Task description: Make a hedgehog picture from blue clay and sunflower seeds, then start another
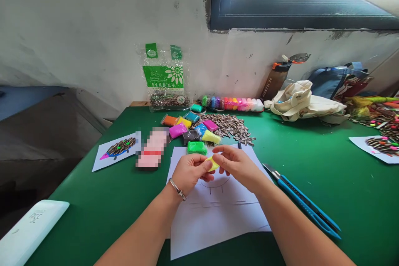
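Observation:
A small piece of yellow modelling clay (213, 163) is held above a sheet of white paper (215, 224). My left hand (190, 171) pinches it between thumb and fingers. The thumb and curled fingers of my right hand (238, 165) close on its other side; the fingers partly hide the clay. Drawn on the paper is a rounded outline with short legs, partly covered by my hands. Just beyond them lie a green clay packet (196, 148), a pale yellow packet (211, 136) and a black packet (191, 136).
Sunflower seeds (230, 126) lie in a pile behind the packets. A blue-handled craft knife (305, 199) rests at the right. Hedgehog pictures (116, 149) lie on both sides. A seed bag (165, 79), a bottle (276, 79) and a cloth bag (299, 102) stand along the wall.

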Demonstrator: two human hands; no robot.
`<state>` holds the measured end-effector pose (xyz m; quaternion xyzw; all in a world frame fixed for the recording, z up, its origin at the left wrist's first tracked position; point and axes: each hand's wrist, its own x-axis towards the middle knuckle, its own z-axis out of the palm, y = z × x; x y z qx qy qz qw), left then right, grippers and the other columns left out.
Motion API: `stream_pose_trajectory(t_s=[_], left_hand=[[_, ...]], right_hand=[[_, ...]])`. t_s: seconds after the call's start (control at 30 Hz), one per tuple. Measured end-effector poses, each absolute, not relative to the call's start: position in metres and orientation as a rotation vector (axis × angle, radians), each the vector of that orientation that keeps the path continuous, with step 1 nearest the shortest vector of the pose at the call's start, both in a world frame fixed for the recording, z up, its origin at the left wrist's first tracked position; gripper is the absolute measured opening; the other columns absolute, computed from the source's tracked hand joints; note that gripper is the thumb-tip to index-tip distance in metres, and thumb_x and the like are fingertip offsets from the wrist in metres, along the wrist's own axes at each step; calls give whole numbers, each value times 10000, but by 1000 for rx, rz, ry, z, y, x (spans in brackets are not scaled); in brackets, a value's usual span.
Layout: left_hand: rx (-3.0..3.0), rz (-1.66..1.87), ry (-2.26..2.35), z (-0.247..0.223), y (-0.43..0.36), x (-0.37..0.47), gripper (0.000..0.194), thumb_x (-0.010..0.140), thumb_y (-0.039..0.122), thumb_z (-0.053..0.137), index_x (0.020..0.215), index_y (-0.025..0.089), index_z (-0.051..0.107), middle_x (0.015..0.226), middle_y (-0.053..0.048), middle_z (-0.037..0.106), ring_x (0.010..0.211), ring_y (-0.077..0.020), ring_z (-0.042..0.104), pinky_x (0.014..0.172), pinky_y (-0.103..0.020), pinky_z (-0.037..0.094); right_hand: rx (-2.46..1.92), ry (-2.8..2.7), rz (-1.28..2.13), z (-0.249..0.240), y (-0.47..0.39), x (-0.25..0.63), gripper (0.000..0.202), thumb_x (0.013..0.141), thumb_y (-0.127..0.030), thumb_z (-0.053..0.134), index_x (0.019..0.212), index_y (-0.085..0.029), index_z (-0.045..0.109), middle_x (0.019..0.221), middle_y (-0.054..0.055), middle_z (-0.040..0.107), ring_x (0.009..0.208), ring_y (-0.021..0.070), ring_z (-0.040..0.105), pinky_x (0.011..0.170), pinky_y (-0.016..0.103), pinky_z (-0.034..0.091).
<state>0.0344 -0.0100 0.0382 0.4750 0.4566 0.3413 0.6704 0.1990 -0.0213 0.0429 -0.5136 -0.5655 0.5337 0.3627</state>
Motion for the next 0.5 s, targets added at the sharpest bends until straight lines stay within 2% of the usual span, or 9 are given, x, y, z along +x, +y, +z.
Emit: stream_pose_trajectory(t_s=[0.13,0.4,0.5], left_hand=[[1104,711,992,37,-10,35,380,672,453,727,758,86,675,665,-49,660,520,-117,614,516,-223,505],[970,658,946,34,-10,34,424,698,447,715,962,118,667,836,-105,702,699,-164,663,677,-278,524],[1000,668,957,36,-10,33,382,681,426,735,896,115,678,773,-81,693,647,-142,647,637,-251,513]], right_hand=[[-1347,-1533,1365,42,-21,199,286,799,-413,550,675,-156,580,631,-7,561,561,95,498,496,205,392],[-1356,-1545,1226,41,-21,200,238,805,-330,538,637,-161,547,580,-26,532,522,85,478,466,199,360],[-1341,-1509,1243,44,-22,198,254,795,-354,561,640,-153,560,577,-22,533,514,82,483,470,197,370]])
